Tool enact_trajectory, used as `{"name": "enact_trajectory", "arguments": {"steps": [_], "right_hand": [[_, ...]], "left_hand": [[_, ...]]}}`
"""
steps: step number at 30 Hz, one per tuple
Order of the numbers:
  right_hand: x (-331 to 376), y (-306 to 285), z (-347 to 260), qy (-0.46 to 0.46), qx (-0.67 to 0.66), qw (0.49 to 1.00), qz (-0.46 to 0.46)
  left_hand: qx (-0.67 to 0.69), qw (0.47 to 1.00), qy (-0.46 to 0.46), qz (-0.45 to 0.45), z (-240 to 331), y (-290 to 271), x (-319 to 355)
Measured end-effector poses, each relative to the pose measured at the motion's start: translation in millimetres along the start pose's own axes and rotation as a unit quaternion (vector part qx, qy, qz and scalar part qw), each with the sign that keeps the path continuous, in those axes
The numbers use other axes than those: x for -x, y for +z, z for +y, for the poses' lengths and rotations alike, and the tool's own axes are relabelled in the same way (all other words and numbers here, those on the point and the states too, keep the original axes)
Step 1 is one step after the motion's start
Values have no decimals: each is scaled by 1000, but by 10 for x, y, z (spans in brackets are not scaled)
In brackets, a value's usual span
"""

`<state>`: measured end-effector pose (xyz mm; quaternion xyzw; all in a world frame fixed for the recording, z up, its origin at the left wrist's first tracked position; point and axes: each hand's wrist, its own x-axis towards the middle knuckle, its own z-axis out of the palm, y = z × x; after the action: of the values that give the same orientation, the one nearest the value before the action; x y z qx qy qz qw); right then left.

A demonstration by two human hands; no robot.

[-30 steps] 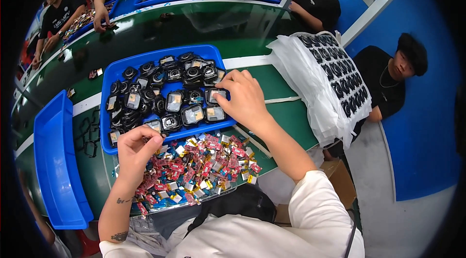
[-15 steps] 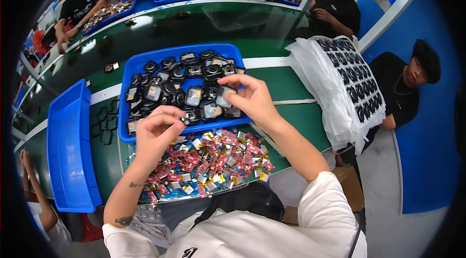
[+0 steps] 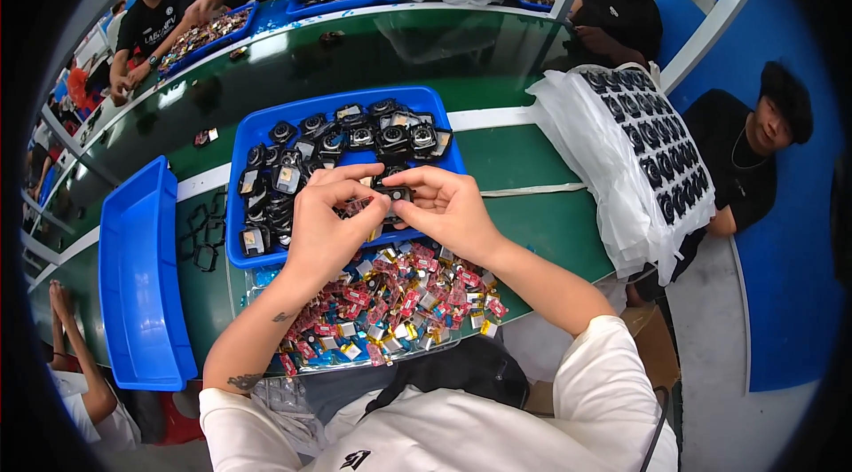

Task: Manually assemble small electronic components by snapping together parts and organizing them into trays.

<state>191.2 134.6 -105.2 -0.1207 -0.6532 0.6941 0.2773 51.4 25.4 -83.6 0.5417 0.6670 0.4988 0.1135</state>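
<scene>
Nearest you, a heap of small red and silver packets lies on the green table. Just beyond it, your left hand and right hand meet over the near edge of the blue tray. The fingers of both hands are pinched together on one small black part, held just above the tray. The step in hand appears to be fitting or joining at that part. The next move calls for a steady grip and fine alignment. Further out, more black parts fill the tray; an empty blue tray sits to your left.
</scene>
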Motion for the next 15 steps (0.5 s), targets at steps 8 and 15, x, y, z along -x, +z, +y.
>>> {"name": "enact_trajectory", "arguments": {"steps": [8, 15], "right_hand": [[3, 11, -15, -1, 46, 999, -24], [32, 17, 18, -68, 122, 990, 13]], "left_hand": [[26, 999, -30, 1, -20, -16, -26], [52, 996, -73, -31, -17, 4, 12]]}}
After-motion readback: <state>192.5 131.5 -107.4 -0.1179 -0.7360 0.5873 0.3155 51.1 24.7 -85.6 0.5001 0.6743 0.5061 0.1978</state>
